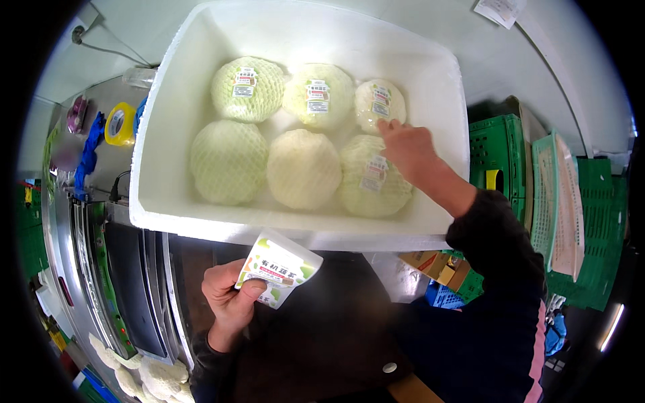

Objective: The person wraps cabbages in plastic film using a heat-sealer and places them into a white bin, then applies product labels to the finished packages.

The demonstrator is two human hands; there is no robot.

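My left hand grips a white strip of printed labels below the front edge of a white foam box. Inside the box lie several round pale-green cabbages in netting or wrap, in two rows; most bear labels, while the front-left and front-middle ones show none. My right hand reaches in at the right, fingertips touching the small wrapped cabbage at the back right, just below its label. Its fingers are partly bent and apart, and a labelled cabbage lies beneath it.
On the left are a yellow tape roll, blue items and a metal machine, with pale round produce below it. Green crates and stacked trays stand at right, cardboard cartons under the box's right end.
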